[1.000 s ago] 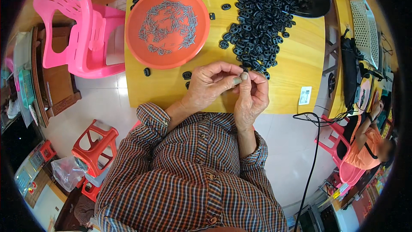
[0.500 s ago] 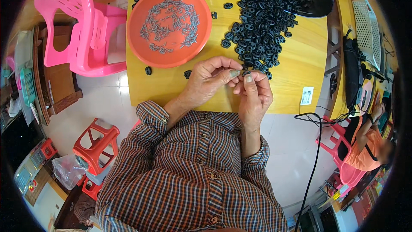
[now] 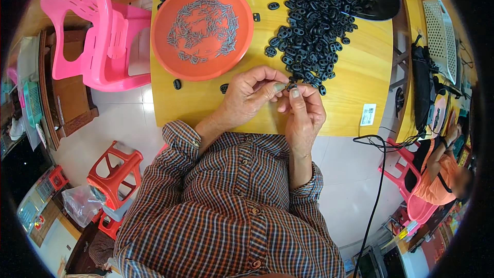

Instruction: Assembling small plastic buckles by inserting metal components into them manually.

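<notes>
My left hand (image 3: 247,100) and right hand (image 3: 303,113) meet fingertip to fingertip over the near edge of the yellow wooden table (image 3: 355,77), pinched together on one small black plastic oval piece (image 3: 291,87). The heap of the same black pieces (image 3: 314,25) lies just beyond, nearer my right; the orange round plastic dish of small grey metal pins (image 3: 201,31) sits far left, nearer my left.

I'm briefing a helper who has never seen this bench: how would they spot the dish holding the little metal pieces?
Start at the yellow wooden table in front of the person in the checked shirt. On its left part sits a round orange plastic dish filled with small grey metal pins, left of the heap of black plastic oval pieces. It is the only orange, round thing on the table.
</notes>
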The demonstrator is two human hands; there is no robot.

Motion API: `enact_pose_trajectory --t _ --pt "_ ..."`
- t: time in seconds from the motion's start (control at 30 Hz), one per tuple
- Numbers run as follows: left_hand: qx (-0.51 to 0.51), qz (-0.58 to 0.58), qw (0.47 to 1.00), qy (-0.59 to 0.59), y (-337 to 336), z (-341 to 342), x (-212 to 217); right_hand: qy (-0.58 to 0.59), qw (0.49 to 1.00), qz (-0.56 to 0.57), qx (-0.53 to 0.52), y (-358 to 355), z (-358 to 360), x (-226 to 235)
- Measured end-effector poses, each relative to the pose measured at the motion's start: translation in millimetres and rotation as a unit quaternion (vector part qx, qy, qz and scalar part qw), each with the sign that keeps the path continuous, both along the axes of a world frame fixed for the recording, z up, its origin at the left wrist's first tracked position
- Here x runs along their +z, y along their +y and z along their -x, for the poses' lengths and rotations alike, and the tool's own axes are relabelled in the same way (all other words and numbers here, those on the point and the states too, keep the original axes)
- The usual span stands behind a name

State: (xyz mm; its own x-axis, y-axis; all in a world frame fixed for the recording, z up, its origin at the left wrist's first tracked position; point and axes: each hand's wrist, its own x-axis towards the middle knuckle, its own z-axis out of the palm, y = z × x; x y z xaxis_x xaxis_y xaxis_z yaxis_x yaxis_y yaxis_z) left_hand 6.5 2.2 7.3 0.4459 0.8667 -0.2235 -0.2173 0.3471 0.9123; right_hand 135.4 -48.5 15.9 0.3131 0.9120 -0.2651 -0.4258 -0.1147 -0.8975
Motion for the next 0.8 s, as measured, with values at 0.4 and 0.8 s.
enact_pose_trajectory --t 0.4,0.8 --pt "-0.005 -0.023 1.0 0.014 -1.0 3.3 0.1 -0.009 1.0 0.004 0.002 0.2 3.8 1.6" --pt "0.025 -0.096 0.991 0.086 0.9 6.0 1.7 -0.191 0.981 -0.023 0.013 -2.5 7.2 3.3"
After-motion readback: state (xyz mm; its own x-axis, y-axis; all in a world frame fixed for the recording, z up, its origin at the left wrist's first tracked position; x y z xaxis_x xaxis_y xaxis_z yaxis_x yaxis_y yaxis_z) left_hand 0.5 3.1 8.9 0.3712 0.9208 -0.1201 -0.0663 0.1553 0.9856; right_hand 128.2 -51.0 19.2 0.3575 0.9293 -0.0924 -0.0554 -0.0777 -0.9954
